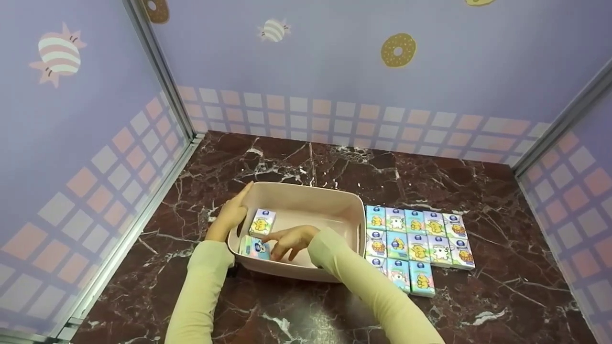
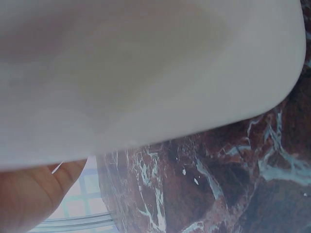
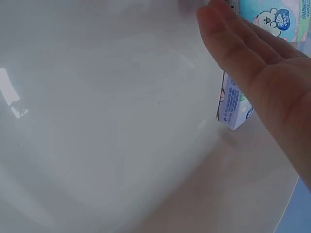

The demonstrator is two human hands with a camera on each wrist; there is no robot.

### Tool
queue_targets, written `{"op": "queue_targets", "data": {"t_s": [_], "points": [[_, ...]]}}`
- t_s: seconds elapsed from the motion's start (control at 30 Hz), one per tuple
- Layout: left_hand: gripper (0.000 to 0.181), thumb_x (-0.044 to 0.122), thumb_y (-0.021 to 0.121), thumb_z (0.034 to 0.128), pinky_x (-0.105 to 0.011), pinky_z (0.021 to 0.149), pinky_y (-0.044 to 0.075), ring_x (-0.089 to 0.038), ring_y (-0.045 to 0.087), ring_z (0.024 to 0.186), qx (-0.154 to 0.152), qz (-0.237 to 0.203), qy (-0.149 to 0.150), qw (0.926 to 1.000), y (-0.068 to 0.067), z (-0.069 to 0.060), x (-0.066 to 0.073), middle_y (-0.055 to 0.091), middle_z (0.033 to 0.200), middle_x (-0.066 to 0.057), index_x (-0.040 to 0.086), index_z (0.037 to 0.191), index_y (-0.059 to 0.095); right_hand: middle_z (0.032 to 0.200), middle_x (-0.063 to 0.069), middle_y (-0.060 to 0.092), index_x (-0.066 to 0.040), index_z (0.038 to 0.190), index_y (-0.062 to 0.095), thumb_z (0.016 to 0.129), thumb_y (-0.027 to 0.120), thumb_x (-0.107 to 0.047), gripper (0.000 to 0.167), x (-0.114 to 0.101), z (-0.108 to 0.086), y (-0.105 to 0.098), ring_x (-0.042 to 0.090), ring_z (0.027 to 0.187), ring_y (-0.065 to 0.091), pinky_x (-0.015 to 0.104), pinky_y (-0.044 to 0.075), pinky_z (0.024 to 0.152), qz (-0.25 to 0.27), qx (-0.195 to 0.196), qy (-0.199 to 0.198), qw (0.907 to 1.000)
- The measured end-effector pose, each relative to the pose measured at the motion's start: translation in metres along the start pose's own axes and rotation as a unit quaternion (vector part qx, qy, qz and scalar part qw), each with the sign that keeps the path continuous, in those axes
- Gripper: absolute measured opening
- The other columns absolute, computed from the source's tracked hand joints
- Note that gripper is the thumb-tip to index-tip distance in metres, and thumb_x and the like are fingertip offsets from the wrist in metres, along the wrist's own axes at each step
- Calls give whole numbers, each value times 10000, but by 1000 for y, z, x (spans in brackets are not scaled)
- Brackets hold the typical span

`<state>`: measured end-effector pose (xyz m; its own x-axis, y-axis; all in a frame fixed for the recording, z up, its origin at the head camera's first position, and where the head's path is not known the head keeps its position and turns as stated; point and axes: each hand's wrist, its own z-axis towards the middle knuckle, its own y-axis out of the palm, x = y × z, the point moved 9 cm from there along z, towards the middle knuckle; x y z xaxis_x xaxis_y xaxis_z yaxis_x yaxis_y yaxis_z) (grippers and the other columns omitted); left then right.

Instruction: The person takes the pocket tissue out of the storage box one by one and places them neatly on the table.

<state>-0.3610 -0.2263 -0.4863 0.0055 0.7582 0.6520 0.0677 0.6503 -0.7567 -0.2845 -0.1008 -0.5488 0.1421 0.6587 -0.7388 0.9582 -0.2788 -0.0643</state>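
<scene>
A beige plastic bin (image 1: 306,188) stands on the dark marble surface. My left hand (image 1: 230,217) grips the bin's left rim; in the left wrist view the pale wall covers most of the picture, with part of the hand (image 2: 36,194) below it. Inside the bin, two small tissue packs lie along the left end: a lilac one with a yellow character (image 1: 262,223) and a blue-green one (image 1: 256,248) nearer me. Reaching over the near side, my right hand (image 1: 289,240) has its fingers extended at the blue-green pack (image 3: 277,19), pinching nothing that I can see.
Just right of the bin, several more tissue packs (image 1: 418,247) lie in neat rows, the nearest row shorter. Purple patterned panels (image 1: 334,57) wall in the surface at the back and both sides. A metal rail (image 1: 138,234) runs along the left edge.
</scene>
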Motion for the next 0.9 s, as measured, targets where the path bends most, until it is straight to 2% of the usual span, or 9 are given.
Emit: {"op": "queue_targets", "data": {"t_s": [0.1, 0.47, 0.7, 0.9], "points": [[710, -28, 366, 779, -525, 898, 344, -353, 473, 994, -35, -12, -23, 10000, 1, 1, 1, 376, 1353, -192, 245, 1414, 209, 1347, 166, 390, -191, 1410, 184, 792, 548, -88, 725, 0, -1, 0, 265, 1218, 394, 487, 311, 974, -59, -3, -34, 10000], [715, -30, 379, 774, -509, 890, 357, -345, 483, 949, -86, 22, 8, 10000, 5, 1, 6, 403, 1337, -186, 241, 1414, 211, 1389, 152, 342, -194, 1391, 238, 818, 534, -90, 653, 1, -6, 2, 263, 1251, 355, 489, 315, 971, -199, -211, -94, 9995], [706, -17, 377, 791, -487, 844, 370, -344, 494, 942, -64, 126, -2, 9999, 6, -8, 8, 418, 1327, -185, 251, 1418, 192, 1382, 142, 353, -207, 1382, 237, 812, 506, -59, 647, 2, -11, 14, 270, 1257, 343, 492, 311, 976, -384, -523, -80, 9979], [703, -14, 409, 767, -469, 752, 399, -332, 497, 811, 180, 253, 137, 9994, 7, -16, 10, 497, 1235, -225, 220, 1408, 237, 1378, 99, 380, -205, 1383, 226, 779, 488, -27, 682, 2, -12, 25, 251, 1254, 353, 512, 321, 958, -646, -728, -20, 9952]]}}
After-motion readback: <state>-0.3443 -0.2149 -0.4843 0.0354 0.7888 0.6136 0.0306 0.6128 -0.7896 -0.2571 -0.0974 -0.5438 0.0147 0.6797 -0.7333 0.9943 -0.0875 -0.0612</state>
